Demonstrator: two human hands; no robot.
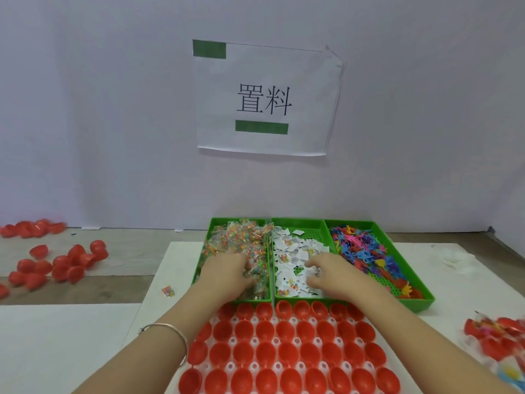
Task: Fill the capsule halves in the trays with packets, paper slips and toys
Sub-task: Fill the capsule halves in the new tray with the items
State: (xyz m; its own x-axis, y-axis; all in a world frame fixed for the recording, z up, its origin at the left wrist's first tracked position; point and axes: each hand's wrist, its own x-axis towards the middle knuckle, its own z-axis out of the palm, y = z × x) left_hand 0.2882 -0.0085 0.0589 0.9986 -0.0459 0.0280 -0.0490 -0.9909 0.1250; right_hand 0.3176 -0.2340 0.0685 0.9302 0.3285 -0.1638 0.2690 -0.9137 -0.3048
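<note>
Grip: left hand (227, 273) curls round packets (235, 237), right hand (332, 275) pinches paper slips (289, 251); capsule halves (284, 351) lie just nearer the person (equally close to both hands).

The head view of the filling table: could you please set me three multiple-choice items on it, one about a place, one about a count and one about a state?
1. Which bin is the left hand reaching into?
A. the packet bin
B. the paper-slip bin
C. the toy bin

2. How many green bins stand side by side?
A. two
B. three
C. four

3. The red capsule halves in the white tray are:
A. closed with lids
B. filled with toys
C. open and empty

Answers:
1 A, its fingers lie among the packets in the leftmost bin.
2 B, three stand in one row.
3 C, every visible half shows a bare red inside.
</note>
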